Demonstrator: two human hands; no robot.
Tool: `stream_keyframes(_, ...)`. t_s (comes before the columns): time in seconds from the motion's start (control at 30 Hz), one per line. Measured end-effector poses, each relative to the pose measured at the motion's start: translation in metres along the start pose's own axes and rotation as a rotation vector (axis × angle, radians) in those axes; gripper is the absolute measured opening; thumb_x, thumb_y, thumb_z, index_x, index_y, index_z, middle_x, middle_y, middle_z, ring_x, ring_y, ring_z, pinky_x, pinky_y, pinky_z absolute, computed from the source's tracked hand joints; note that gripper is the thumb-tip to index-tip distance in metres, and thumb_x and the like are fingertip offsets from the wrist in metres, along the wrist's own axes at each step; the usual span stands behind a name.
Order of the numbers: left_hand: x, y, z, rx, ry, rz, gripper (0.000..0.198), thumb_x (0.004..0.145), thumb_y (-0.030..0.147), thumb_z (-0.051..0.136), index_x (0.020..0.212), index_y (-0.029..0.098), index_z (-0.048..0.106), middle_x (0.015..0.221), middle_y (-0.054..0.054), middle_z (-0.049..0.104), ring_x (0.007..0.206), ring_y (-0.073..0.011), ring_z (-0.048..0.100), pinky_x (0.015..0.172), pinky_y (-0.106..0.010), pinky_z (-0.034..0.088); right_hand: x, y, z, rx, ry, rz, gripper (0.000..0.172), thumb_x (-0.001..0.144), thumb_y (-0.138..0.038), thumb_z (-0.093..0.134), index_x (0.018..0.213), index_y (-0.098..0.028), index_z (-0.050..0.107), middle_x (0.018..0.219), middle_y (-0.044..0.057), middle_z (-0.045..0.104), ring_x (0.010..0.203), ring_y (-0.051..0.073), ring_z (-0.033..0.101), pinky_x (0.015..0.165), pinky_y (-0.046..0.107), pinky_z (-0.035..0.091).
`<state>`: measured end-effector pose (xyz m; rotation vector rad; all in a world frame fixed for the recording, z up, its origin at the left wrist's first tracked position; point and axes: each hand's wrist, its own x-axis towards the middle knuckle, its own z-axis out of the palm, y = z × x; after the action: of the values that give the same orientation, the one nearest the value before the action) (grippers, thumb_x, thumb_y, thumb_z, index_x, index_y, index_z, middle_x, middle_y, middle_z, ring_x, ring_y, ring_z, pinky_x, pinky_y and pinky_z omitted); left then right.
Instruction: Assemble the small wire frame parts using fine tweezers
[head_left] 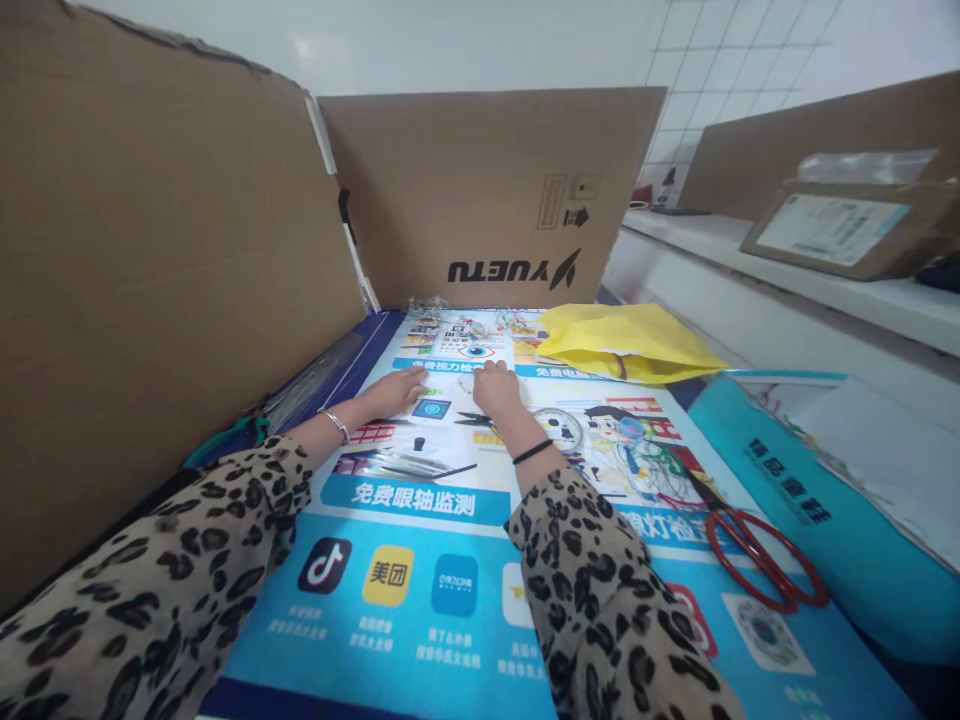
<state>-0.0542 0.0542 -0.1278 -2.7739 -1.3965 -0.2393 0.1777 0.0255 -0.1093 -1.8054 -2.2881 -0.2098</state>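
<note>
My left hand lies low over a printed poster sheet, its fingers stretched toward the right. Beside it, my right hand is closed with curled fingers pressed together. A thin, light-coloured strand shows by the right hand's fingertips, too fine to name surely; what sits inside the fingers is hidden. Dark-jawed pliers lie just below, partly covered by my right wrist. Left of them is a clear plastic packet with shiny contents. A round coil or dish lies right of my right wrist.
Red-handled scissors and tangled coloured strands lie at right. Beyond are a yellow bag and a teal box. Cardboard panels stand behind and left. More small tangled items sit at the far edge.
</note>
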Motion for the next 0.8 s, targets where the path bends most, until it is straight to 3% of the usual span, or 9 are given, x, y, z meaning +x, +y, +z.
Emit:
stream_keyframes(0.37, 0.008, 0.014, 0.000, 0.063, -0.020, -0.101, 0.061, 0.086, 0.048, 0.026, 0.133, 0.010, 0.034, 0.139, -0.013, 0.034, 0.131, -0.0215, 0.025, 0.108, -0.036, 0.016, 0.001, 0.006, -0.002, 0.096, -0.008, 0.034, 0.031, 0.083, -0.018, 0.037, 0.104, -0.017, 0.059, 0.114, 0.016, 0.050, 0.106, 0.026, 0.040, 0.080, 0.038, 0.037)
stream_keyframes(0.57, 0.017, 0.016, 0.004, 0.089, 0.001, -0.184, 0.062, 0.088, 0.049, 0.022, 0.133, 0.007, 0.034, 0.139, -0.016, 0.034, 0.130, -0.0221, 0.026, 0.108, -0.038, 0.017, 0.003, 0.000, 0.000, 0.173, 0.032, 0.112, 0.031, 0.082, -0.017, 0.037, 0.100, -0.016, 0.062, 0.112, 0.016, 0.051, 0.106, 0.027, 0.040, 0.082, 0.040, 0.035)
stream_keyframes(0.8, 0.021, 0.016, 0.004, 0.042, 0.009, -0.227, 0.060, 0.087, 0.049, 0.026, 0.131, 0.010, 0.037, 0.138, -0.015, 0.035, 0.130, -0.0230, 0.026, 0.107, -0.038, 0.020, 0.004, -0.001, -0.001, 0.153, -0.008, 0.133, 0.033, 0.084, -0.021, 0.035, 0.103, -0.017, 0.061, 0.115, 0.017, 0.048, 0.108, 0.028, 0.039, 0.084, 0.041, 0.033)
